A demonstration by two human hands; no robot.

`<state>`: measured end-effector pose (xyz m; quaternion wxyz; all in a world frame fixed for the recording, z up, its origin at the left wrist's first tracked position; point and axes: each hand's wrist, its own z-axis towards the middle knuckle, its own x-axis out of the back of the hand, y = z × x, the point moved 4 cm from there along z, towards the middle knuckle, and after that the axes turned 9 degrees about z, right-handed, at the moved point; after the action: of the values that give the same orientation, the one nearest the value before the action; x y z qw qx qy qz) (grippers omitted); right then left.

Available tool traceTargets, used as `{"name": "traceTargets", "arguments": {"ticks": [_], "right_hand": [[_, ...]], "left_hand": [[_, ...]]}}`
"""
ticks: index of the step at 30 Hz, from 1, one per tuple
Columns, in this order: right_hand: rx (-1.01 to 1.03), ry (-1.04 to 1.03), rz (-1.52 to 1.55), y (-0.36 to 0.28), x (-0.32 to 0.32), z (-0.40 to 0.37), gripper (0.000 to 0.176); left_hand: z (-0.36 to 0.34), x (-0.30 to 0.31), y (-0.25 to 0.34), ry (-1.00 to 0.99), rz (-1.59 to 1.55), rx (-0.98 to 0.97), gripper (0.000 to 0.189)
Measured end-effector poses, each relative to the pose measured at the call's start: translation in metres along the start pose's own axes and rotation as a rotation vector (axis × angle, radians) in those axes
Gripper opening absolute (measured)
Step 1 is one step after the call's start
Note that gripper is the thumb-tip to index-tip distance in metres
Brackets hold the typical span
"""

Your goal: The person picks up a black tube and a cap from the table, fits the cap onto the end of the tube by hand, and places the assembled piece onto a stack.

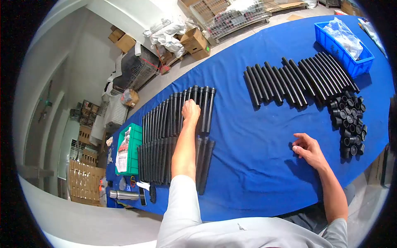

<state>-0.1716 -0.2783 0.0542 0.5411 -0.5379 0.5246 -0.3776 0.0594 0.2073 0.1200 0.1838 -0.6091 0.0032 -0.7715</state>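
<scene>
My left hand reaches far over the row of black capped tubes on the left half of the table. Its fingers are closed at the upper part of one black tube; the hand and forearm cover most of that tube. My right hand hovers above the blue cloth, fingers loosely bent, thumb and fingertips apart, with nothing between them. Nearest to it, on the right, is a pile of black round caps. A second row of black tubes lies below the first, partly hidden by my left arm.
Plain black tubes lie side by side at the far right. A blue crate with plastic bags stands behind them. At the left edge are a green crate, a steel flask and a phone. Blue cloth covers the table.
</scene>
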Motion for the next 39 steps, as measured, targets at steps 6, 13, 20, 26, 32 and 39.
{"name": "traceTargets", "arguments": {"ticks": [6,13,20,26,32,39], "right_hand": [[0.027,-0.014,-0.058,-0.001,0.000,-0.001,0.046],[0.023,-0.020,-0.068,-0.001,0.000,-0.001,0.046],[0.020,-0.028,-0.100,-0.002,0.001,-0.002,0.048],[0.052,-0.041,-0.117,-0.001,0.002,-0.001,0.048],[0.108,-0.042,-0.178,-0.001,0.003,0.000,0.046],[0.143,-0.045,-0.198,-0.002,0.004,0.000,0.045]], "left_hand": [[-0.016,0.018,0.011,0.138,0.006,-0.106,0.031],[-0.050,0.027,0.143,0.220,-0.585,-0.474,0.037],[-0.055,0.004,0.248,0.089,-0.790,-0.485,0.052],[-0.044,0.000,0.279,0.090,-0.710,-0.501,0.052],[-0.041,-0.002,0.285,0.079,-0.680,-0.529,0.041],[-0.018,-0.005,0.285,-0.176,-0.684,-0.394,0.064]]}}
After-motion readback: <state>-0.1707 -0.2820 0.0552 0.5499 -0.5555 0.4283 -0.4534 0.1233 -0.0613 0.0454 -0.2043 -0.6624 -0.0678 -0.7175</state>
